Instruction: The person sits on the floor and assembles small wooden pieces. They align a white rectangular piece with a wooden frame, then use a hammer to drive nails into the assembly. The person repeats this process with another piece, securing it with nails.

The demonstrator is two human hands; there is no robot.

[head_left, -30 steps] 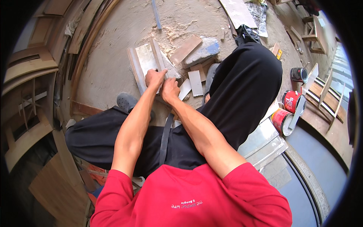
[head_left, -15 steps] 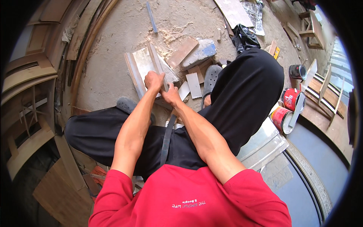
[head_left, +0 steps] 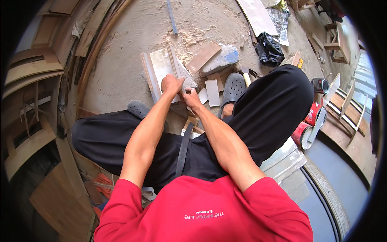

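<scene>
Dusty floor (head_left: 121,66), pale shavings (head_left: 192,30), 1 grey strip (head_left: 172,18), 1 black bag (head_left: 269,49), blue-stained block (head_left: 224,60)

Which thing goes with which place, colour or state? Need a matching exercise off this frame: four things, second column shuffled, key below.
Things
1. left hand
2. plastic bag
3. chunky block
4. light-handled tool

Places, colours, states
A. pale grey, with a blue patch
B. beside the right clog, partly hidden by the leg
C. on a narrow wooden strip
D. black and crumpled, on the floor

Right pairs: 1-C, 2-D, 3-A, 4-B
</scene>
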